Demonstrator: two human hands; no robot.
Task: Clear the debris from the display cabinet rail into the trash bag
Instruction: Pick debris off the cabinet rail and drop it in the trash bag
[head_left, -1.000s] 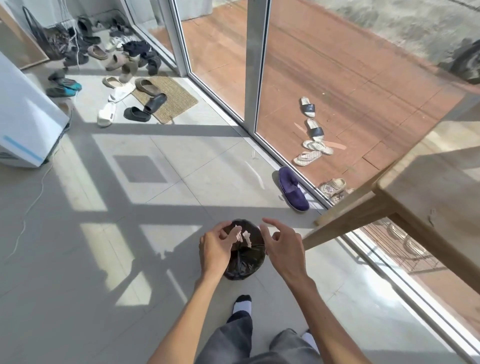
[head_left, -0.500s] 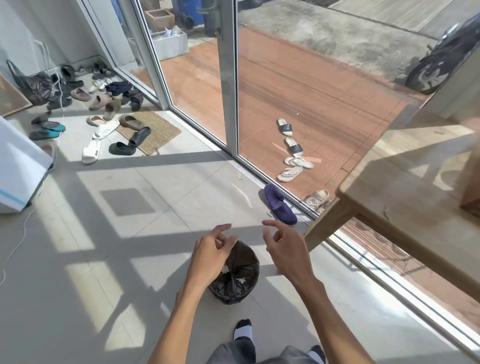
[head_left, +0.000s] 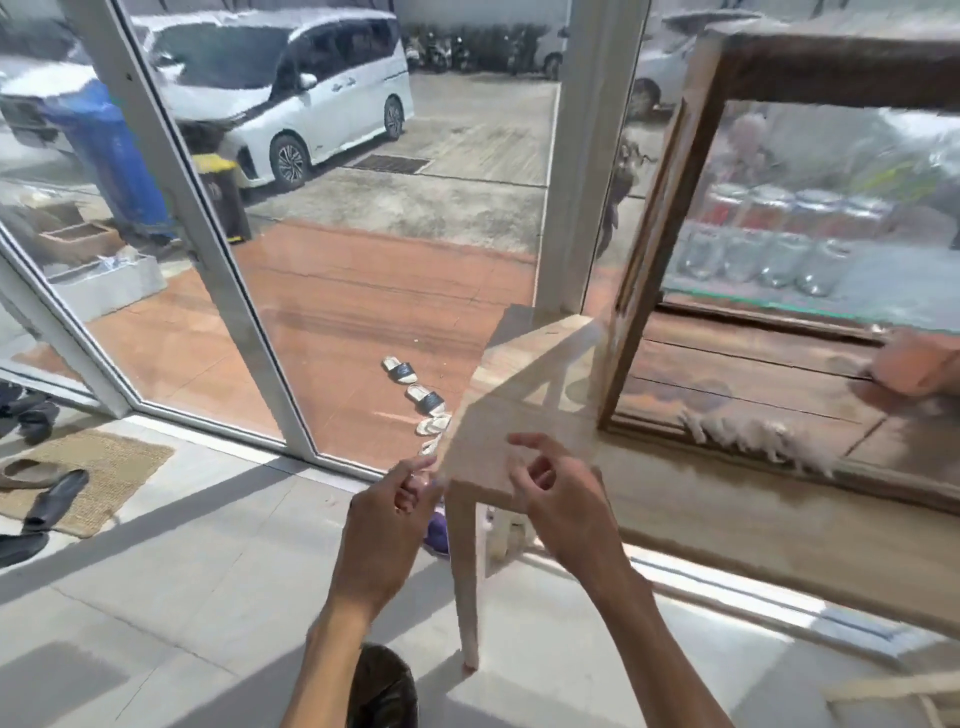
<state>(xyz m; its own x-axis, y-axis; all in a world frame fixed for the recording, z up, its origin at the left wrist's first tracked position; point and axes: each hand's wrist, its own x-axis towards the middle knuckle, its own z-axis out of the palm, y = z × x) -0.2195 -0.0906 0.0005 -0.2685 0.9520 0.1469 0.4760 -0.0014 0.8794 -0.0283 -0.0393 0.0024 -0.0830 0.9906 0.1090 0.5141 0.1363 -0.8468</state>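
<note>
The wooden display cabinet (head_left: 670, 249) stands on a light wooden table (head_left: 727, 519) at the right. Pale fluffy debris (head_left: 753, 436) lies along the cabinet's bottom rail (head_left: 883, 483). The black trash bag (head_left: 382, 691) sits on the floor at the bottom edge, between my forearms. My left hand (head_left: 387, 525) and my right hand (head_left: 561, 499) hover in front of the table's near corner, fingers loosely curled and apart, holding nothing that I can see. Both hands are well left of the debris and above the bag.
Another person's hand (head_left: 914, 364) rests inside the cabinet at the far right. Glass jars (head_left: 769, 249) show behind the cabinet glass. Glass doors (head_left: 218, 270) run along the left, with shoes and a mat (head_left: 83, 483) on the tiled floor. A table leg (head_left: 465, 577) stands by the bag.
The view has swung up from the floor to the cabinet. Both hands rose away from the trash bag to the table corner; the white scraps seen over the bag are no longer in them.
</note>
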